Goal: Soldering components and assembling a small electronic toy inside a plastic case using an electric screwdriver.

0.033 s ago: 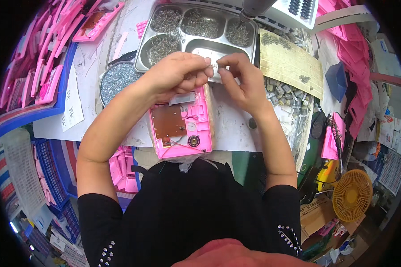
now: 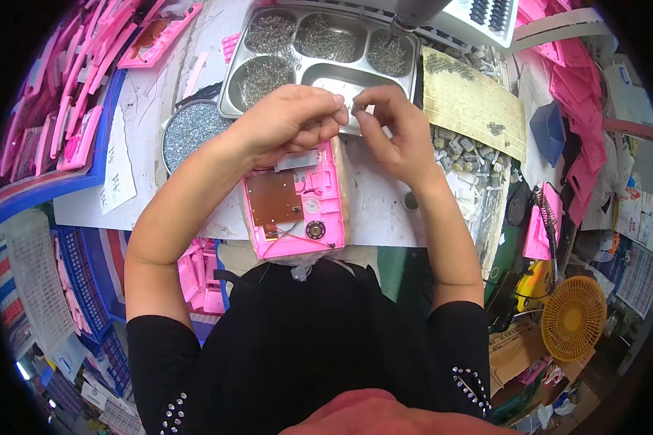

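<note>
Over the front compartment of a metal tray (image 2: 227, 90), my two hands are held close together with fingertips nearly meeting. My left hand (image 2: 297, 119) is closed, thumb and forefinger pinched; what it holds is too small to make out. Between thumb and forefinger, my right hand (image 2: 395, 130) pinches a small dark metal part (image 2: 356, 109). Tangled small wiry metal pieces (image 2: 330, 40) fill the tray's other compartments. Just below my left hand lies an open pink plastic housing (image 2: 330, 188), with a brown circuit board (image 2: 274, 198) and a round black part (image 2: 315, 230) inside.
A round container of small silvery screws (image 2: 196, 130) stands left of the tray. To the right are a stained cardboard sheet (image 2: 479, 101) and small pale motor-like parts (image 2: 461, 156). Pink housings (image 2: 65, 94) pile up at the far left. A dark tool (image 2: 413, 13) hangs above the tray.
</note>
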The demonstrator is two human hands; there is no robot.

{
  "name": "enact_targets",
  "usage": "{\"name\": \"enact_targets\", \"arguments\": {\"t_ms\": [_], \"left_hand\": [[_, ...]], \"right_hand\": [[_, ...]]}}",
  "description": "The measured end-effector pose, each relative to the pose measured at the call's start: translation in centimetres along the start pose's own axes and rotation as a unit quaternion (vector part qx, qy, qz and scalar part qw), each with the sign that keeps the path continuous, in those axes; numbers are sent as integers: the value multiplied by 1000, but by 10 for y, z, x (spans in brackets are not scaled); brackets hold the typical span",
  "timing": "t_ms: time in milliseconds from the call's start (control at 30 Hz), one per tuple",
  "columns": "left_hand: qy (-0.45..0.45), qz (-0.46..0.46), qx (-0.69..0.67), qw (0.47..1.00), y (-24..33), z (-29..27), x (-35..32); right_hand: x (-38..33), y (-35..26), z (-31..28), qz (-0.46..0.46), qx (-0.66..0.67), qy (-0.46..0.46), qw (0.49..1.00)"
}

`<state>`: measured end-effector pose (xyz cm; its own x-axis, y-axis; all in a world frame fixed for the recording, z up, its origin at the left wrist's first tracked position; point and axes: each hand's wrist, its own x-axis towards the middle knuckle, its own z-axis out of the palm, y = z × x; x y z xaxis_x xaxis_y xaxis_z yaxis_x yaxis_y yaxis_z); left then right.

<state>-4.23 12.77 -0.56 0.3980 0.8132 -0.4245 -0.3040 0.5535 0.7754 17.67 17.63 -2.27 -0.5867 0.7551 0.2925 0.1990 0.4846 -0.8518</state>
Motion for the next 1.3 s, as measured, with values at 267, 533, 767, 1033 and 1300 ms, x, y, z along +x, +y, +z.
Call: {"name": "enact_targets", "arguments": {"t_ms": [267,533,767,1033,1300], "left_hand": [[51,156,237,958,-9,9,0],[55,165,226,958,-11,9,3],[-14,-21,-20,999,6,13,2],[-23,-36,130,991,23,19,15],[-132,-117,64,982,38,-7,30]], "right_hand": [[10,-4,-5,142,147,-72,976],[11,0,-15,224,198,-112,948],[7,6,-3,-53,55,33,997],[7,8,-8,-232,-123,88,961],[3,2,-32,-216,-249,3,944]]}}
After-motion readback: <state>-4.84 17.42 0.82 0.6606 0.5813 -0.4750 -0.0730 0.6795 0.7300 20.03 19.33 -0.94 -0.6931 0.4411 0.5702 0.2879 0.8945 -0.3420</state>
